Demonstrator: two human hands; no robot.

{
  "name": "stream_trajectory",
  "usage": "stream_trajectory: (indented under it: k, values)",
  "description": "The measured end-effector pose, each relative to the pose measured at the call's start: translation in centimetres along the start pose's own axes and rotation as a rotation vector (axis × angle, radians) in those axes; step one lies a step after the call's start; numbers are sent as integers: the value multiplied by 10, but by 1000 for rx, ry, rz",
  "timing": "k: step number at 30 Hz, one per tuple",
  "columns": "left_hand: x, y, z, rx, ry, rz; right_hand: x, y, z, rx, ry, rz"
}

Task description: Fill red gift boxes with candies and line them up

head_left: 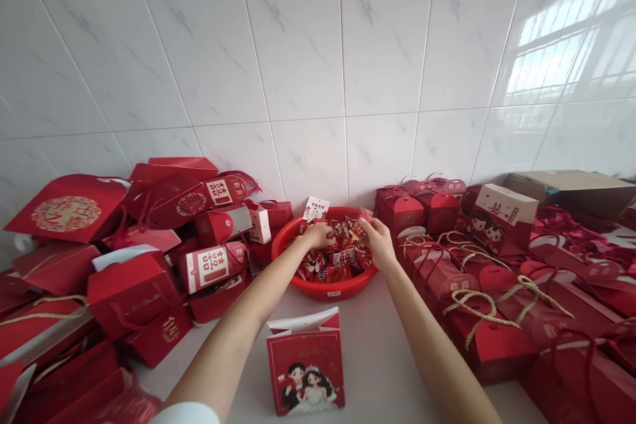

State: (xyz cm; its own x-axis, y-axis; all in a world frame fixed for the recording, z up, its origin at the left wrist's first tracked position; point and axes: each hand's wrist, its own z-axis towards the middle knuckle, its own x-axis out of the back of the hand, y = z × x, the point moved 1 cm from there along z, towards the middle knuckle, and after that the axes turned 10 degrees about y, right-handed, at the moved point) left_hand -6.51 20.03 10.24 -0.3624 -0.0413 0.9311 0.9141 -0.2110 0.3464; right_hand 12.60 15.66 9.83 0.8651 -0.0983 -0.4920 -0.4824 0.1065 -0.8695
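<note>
Both hands are at a round red basin [330, 289] filled with small wrapped candies [342, 257], mostly red. My left hand [318, 236] reaches over its left side with fingers curled down at the candies; whatever is between the fingertips is hidden. At the basin's right side, my right hand [377, 238] pinches a small red wrapped candy [366, 215]. A white and red printed card [316, 209] leans at the back rim. Nearer to me, between my forearms, a red paper box [306, 371] with a cartoon bride and groom stands upright, its top open.
Red boxes and bags [134, 291] are piled on the left. Closed red boxes [489, 338] with rope handles stand in rows on the right. A cardboard box [571, 185] sits at the back right, against the tiled wall [308, 46].
</note>
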Motion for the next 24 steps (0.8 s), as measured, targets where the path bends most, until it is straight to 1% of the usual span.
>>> stream_trajectory:
  k: [3, 7, 11, 16, 19, 24]
  values:
    - [-6, 0, 4, 32, -23, 128, 1, -1, 1, -20, 26, 51]
    - [-9, 2, 8, 56, -47, 192, 2, -1, 5, -65, 86, 142]
    - [-10, 1, 7, 67, -69, 152, 2, -2, 7, -54, 71, 174]
    - [-8, -3, 3, 61, -95, 37, 2, -4, 6, -69, 65, 229]
    - [-4, -3, 1, 39, -59, -47, 2, -5, 6, -66, 63, 222]
    - [5, 5, 1, -13, 84, -181, 2, -4, 7, -45, 53, 157]
